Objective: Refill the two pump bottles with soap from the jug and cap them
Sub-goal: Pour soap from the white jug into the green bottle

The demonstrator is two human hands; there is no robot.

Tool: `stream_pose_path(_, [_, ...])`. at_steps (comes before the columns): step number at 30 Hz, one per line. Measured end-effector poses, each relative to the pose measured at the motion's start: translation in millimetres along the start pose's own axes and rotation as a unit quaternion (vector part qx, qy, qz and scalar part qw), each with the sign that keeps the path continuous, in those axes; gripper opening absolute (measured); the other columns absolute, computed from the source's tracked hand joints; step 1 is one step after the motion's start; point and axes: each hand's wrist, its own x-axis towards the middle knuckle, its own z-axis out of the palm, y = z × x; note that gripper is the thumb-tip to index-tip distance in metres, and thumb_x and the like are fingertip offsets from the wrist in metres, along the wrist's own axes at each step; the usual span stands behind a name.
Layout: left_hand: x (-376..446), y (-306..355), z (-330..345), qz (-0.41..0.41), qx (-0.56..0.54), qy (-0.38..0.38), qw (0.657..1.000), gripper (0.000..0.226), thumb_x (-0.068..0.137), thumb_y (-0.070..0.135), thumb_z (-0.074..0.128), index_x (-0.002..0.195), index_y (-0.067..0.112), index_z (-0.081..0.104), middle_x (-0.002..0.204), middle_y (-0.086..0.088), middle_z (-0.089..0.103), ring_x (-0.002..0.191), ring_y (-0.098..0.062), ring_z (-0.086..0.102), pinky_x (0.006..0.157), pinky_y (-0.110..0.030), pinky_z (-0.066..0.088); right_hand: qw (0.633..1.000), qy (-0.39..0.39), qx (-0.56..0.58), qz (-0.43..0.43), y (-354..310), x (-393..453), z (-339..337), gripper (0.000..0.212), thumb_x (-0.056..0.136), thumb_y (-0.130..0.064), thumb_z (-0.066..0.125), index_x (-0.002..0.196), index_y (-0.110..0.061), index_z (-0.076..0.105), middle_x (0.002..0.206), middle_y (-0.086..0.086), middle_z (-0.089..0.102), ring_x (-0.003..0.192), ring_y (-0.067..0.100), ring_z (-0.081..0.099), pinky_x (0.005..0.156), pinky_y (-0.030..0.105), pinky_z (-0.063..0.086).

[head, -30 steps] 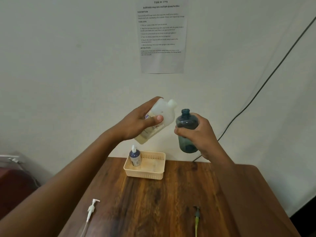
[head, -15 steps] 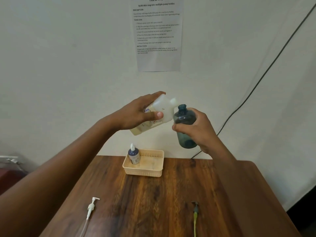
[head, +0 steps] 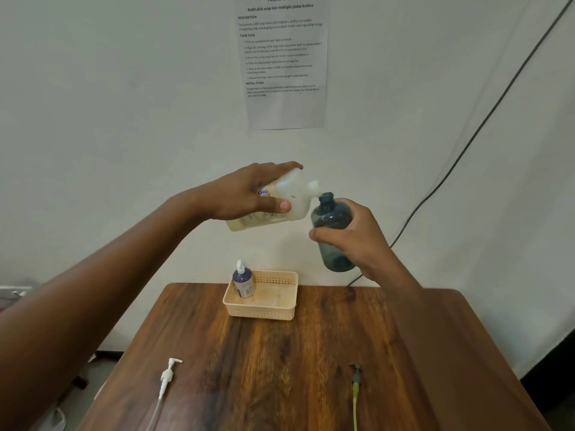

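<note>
My left hand [head: 249, 191] grips a translucent white soap jug [head: 295, 197], tipped almost on its side above the table with its spout at the mouth of a dark teal bottle [head: 331, 219]. That bottle has no cap and my right hand [head: 357, 241] holds it round the body, slightly tilted. A small dark blue pump bottle [head: 244, 279] with its white pump on stands in the left corner of a beige basket [head: 264, 309]. A loose white pump head [head: 168, 376] with its tube lies at the table's front left.
The wooden table [head: 280, 368] stands against a white wall with a taped paper sheet [head: 283, 60]. A yellow-green cable plug [head: 355, 387] lies at the front right. A black cord [head: 466, 150] runs down the wall on the right.
Both hands have risen. The jug has tipped further toward horizontal and its spout has closed in on the teal bottle's mouth.
</note>
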Motion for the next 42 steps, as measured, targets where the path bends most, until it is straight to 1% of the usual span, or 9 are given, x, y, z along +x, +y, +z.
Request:
stream_pose_path(5, [4.1, 1.5, -10.3, -0.007, 0.029, -0.025, 0.999, 0.084, 0.085, 0.057, 0.059, 0.160, 0.032, 0.030, 0.128, 0.010, 0.053, 0.108, -0.012, 0.054, 0.082, -0.013, 0.045, 1.000, -0.001, -0.004, 0.000, 1.4, -0.2, 2.2, 0.059, 0.071, -0.031, 0.090, 0.123, -0.034, 0.063, 0.116, -0.014, 0.066, 0.106, 0.007, 0.061, 0.073, 0.021, 0.049])
stream_pose_path(14, [9.5, 0.5, -22.2, 0.002, 0.035, -0.055, 0.998, 0.084, 0.084, 0.055, 0.063, 0.159, 0.031, 0.034, 0.130, 0.007, 0.055, 0.113, -0.016, 0.055, 0.089, -0.022, 0.049, 1.000, 0.001, -0.009, -0.001, 2.4, 1.0, 4.8, 0.062, 0.070, -0.034, 0.090, 0.125, -0.035, 0.061, 0.118, -0.015, 0.064, 0.106, 0.007, 0.061, 0.073, 0.019, 0.048])
stream_pose_path(18, [12.9, 0.3, -25.7, 0.012, 0.040, -0.066, 0.997, 0.086, 0.084, 0.057, 0.065, 0.159, 0.029, 0.034, 0.130, 0.005, 0.055, 0.113, -0.018, 0.056, 0.091, -0.025, 0.051, 1.000, -0.001, -0.010, -0.002, 1.6, 1.0, 4.7, 0.054, 0.069, -0.035, 0.090, 0.115, -0.041, 0.061, 0.113, -0.021, 0.064, 0.103, 0.004, 0.061, 0.071, 0.016, 0.047])
stream_pose_path(22, [15.1, 0.1, -29.3, 0.016, 0.048, -0.067, 0.996, 0.085, 0.084, 0.054, 0.066, 0.159, 0.031, 0.034, 0.133, 0.006, 0.054, 0.115, -0.017, 0.055, 0.092, -0.021, 0.051, 1.000, 0.001, -0.010, -0.003, 1.4, 1.3, 5.1, 0.058, 0.069, -0.035, 0.090, 0.119, -0.039, 0.061, 0.115, -0.020, 0.063, 0.105, 0.005, 0.061, 0.072, 0.018, 0.047])
stream_pose_path(25, [16.4, 1.3, -33.4, 0.019, 0.052, -0.069, 0.996, 0.085, 0.083, 0.053, 0.066, 0.159, 0.032, 0.035, 0.131, 0.010, 0.053, 0.114, -0.014, 0.054, 0.088, -0.010, 0.047, 1.000, 0.003, -0.012, -0.006, 0.2, 1.4, 5.7, 0.061, 0.069, -0.035, 0.090, 0.123, -0.037, 0.061, 0.116, -0.019, 0.063, 0.105, 0.004, 0.060, 0.073, 0.018, 0.047])
stream_pose_path(30, [19.2, 3.6, -38.4, 0.024, 0.062, -0.075, 0.995, 0.086, 0.082, 0.056, 0.067, 0.159, 0.032, 0.035, 0.135, 0.003, 0.055, 0.116, -0.017, 0.053, 0.092, -0.022, 0.049, 1.000, 0.001, -0.006, -0.007, -2.8, 1.2, 5.1, 0.058, 0.069, -0.035, 0.089, 0.120, -0.038, 0.062, 0.113, -0.022, 0.064, 0.103, 0.002, 0.060, 0.074, 0.018, 0.047])
stream_pose_path(34, [20.8, 4.3, -41.1, 0.030, 0.067, -0.088, 0.993, 0.093, 0.077, 0.068, 0.064, 0.159, 0.032, 0.036, 0.140, 0.004, 0.055, 0.119, -0.018, 0.053, 0.097, -0.029, 0.052, 1.000, 0.002, -0.008, -0.010, -4.2, 0.8, 5.0, 0.056, 0.069, -0.036, 0.089, 0.116, -0.040, 0.061, 0.111, -0.024, 0.063, 0.102, 0.002, 0.061, 0.073, 0.017, 0.046])
stream_pose_path(39, [22.6, 4.3, -45.2, 0.029, 0.064, -0.093, 0.993, 0.093, 0.075, 0.070, 0.065, 0.157, 0.036, 0.038, 0.138, 0.009, 0.055, 0.119, -0.011, 0.053, 0.099, -0.028, 0.049, 1.000, -0.001, -0.009, -0.011, -5.2, 0.4, 4.9, 0.048, 0.069, -0.034, 0.090, 0.107, -0.043, 0.062, 0.108, -0.025, 0.064, 0.100, 0.001, 0.062, 0.072, 0.018, 0.046])
stream_pose_path(42, [23.5, 6.4, -46.9, 0.032, 0.073, -0.097, 0.992, 0.092, 0.076, 0.070, 0.064, 0.157, 0.037, 0.038, 0.134, 0.011, 0.055, 0.119, -0.008, 0.052, 0.096, -0.025, 0.047, 1.000, -0.003, -0.006, -0.012, -6.2, 0.4, 5.0, 0.048, 0.069, -0.034, 0.090, 0.110, -0.040, 0.065, 0.108, -0.023, 0.067, 0.100, 0.001, 0.063, 0.073, 0.019, 0.047])
